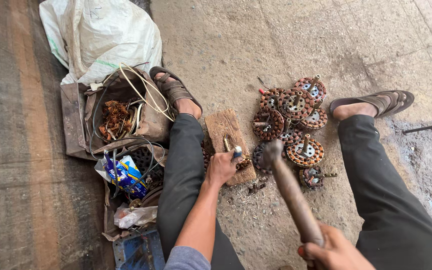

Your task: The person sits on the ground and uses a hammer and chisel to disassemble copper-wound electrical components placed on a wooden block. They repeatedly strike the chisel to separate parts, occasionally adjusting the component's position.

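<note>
Clamped on a hammer (291,192) handle is the right hand (333,250), fingers wrapped fully near the butt end; the head is raised and motion-blurred just right of the wooden block (228,142). Closed around a chisel-like tool with a blue-tipped handle (235,152) is the left hand (221,167), resting on the block's near end; the tool's tip is held against a small part on the block that is hidden too much by the hand to be identified. The block is laid flat on the concrete floor (276,45) between the two outstretched legs. Just right of the block a cluster of copper-wound motor stators (291,125) is piled, several with shafts pointing up. Left of the block, beyond the leg, an open bag (121,115) of stripped copper wire and loose cables is seen, with a white sack (101,35) behind it. Risks, as judged: the left fingers are positioned close to the strike point, so an off-centre blow could land on knuckles; a glancing hit could kick the tool sideways off the block toward the left leg; the workpiece is not clamped, so it could be thrown off the block; feet are in open sandals (173,90), so chips or a dropped stator could injure toes. No eye protection can be confirmed from this view.
</note>
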